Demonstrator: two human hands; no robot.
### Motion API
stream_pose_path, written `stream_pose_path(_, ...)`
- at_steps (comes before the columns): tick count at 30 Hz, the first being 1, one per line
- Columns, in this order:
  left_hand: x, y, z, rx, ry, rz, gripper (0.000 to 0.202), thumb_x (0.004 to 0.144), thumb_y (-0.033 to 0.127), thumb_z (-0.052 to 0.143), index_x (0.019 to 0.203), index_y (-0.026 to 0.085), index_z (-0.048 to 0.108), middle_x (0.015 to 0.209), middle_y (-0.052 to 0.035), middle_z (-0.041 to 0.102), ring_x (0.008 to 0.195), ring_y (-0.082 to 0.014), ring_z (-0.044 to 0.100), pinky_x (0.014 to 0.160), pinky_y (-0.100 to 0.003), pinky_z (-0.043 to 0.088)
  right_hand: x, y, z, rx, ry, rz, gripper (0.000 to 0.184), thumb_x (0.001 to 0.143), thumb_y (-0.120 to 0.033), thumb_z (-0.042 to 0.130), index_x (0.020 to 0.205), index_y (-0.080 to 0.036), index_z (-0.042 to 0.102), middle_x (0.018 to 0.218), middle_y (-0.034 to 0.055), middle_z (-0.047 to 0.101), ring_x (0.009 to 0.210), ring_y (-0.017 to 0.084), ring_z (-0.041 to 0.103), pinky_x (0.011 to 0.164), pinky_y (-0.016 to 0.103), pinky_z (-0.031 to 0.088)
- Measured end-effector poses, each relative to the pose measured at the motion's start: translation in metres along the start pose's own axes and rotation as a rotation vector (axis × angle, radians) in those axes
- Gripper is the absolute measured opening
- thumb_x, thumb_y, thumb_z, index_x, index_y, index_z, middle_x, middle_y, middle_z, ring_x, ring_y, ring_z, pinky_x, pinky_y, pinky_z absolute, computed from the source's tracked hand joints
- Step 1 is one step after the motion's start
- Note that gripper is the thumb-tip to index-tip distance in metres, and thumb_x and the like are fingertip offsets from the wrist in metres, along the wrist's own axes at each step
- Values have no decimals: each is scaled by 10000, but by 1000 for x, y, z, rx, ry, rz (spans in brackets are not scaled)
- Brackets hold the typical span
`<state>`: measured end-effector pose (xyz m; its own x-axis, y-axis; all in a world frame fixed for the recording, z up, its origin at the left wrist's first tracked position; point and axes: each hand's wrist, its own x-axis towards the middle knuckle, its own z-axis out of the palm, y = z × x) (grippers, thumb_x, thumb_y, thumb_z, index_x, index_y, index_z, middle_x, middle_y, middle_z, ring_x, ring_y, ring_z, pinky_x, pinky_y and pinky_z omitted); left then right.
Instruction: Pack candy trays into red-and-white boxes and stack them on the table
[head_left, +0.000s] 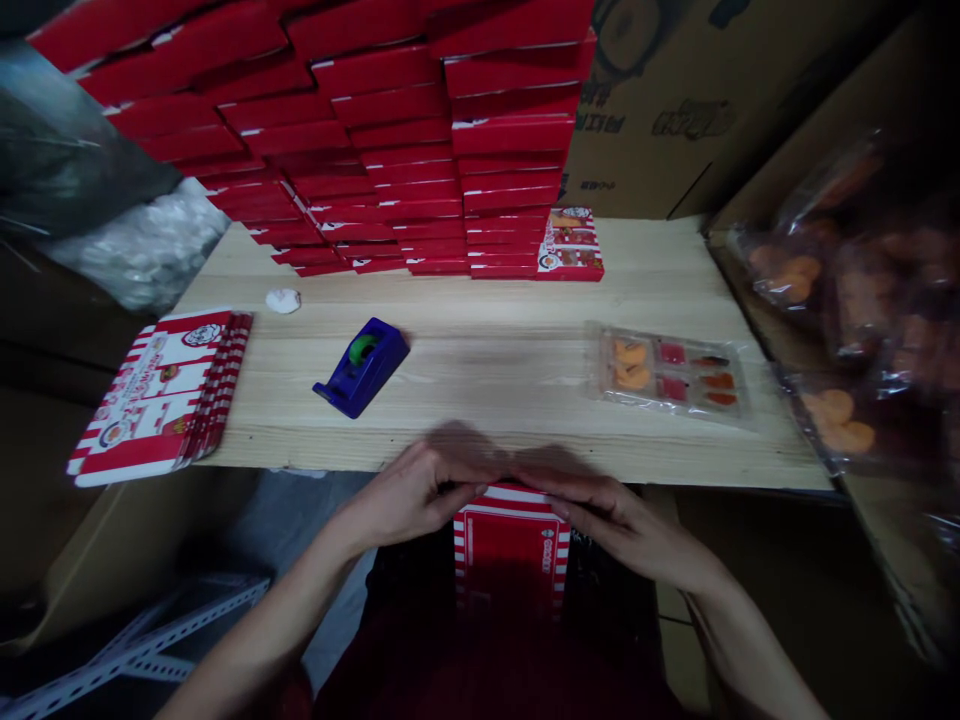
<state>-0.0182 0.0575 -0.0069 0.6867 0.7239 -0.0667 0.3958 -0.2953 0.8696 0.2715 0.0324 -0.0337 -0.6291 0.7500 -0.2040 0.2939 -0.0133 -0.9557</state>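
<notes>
Head view: your left hand (409, 490) and right hand (622, 525) curve inward, both grasping the top of a red-and-white box (511, 560).

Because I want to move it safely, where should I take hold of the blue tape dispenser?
Best take the blue tape dispenser from above at its wider right end, thumb and fingers on the long sides, behind the tape roll. It lies flat on the wooden table, and this keeps fingers away from the narrow left end, probably the cutter.
</notes>
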Motion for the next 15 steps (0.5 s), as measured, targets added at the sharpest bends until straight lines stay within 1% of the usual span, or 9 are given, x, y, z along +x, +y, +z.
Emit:
stream_pose_path(3,-10,6,1,37,-32,11,451,1000,130,527,1393,315,649,1295,-51,754,1192,-217,712,991,-365,562,-8,2,7,-33,57,-10,418,1046,-361,568,1456,-439,558,1503,-43,609,1429,248,539,1234,542,382)
stream_pose_path(5,-18,7,5,40,-15,-13,519,997,109,511,1462,330,579,1379,-49,706,1263,-214,678,1059,-392,545,-12,3,12,-50,89,-8,409,1060,-338,540,1455,-441,560,1509,-50,602,1428,232,540,1231,526,394)
stream_pose_path(8,-23,6,12,6,32,-55,499,1001,111,512,1445,324,597,1379,-41,706,1248,-199,687,1057,-376,554,-15,4,16,-94,93,-30,422,1074,-306,497,1480,-416,538,1525,-31,588,1430,227,537,1223,517,410)
stream_pose_path(10,-22,6,14,-12,71,-65,448,1012,138,523,1404,321,638,1340,-35,730,1212,-194,708,1029,-357,569,-15,6,17,-113,111,-44,418,1072,-305,504,1475,-404,548,1512,-18,602,1422,232,547,1214,520,422)
stream_pose_path(12,-19,5,14,-19,100,-54,413,1026,169,525,1390,317,652,1327,-36,737,1224,-200,701,1035,-356,564,-14,10,17,-122,136,-46,407,1066,-313,522,1459,-405,568,1494,-15,621,1413,237,557,1208,525,428)
stream_pose_path(15,-19,4,13,-43,84,-43,439,1037,156,492,1426,312,622,1376,-43,707,1280,-203,667,1070,-357,540,-13,14,16,-122,142,-33,389,1066,-328,524,1441,-402,591,1477,-12,637,1403,241,567,1209,531,422)
